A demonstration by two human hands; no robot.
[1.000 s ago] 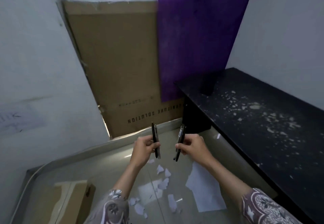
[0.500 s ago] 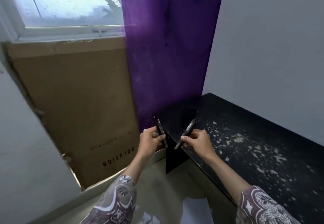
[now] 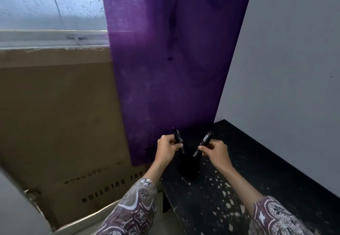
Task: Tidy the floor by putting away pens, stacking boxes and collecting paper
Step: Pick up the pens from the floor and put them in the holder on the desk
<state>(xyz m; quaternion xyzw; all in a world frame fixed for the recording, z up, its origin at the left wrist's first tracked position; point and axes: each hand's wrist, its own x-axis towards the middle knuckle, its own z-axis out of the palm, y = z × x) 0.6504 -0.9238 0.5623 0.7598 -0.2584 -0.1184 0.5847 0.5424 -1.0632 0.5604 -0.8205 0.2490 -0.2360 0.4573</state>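
Speckled blk desk (image 3: pixel 257 188); slim pens (image 3: pixel 206 140)

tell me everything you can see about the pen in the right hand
The pen in the right hand is slim and dark, with a pale label near its upper end. It looks like plastic. It tilts, its upper end leaning up and to the right, its lower tip pointing down-left. The right hand pinches it around the middle, fingers curled round the barrel. It hangs above the black table, apart from the left hand's pens.
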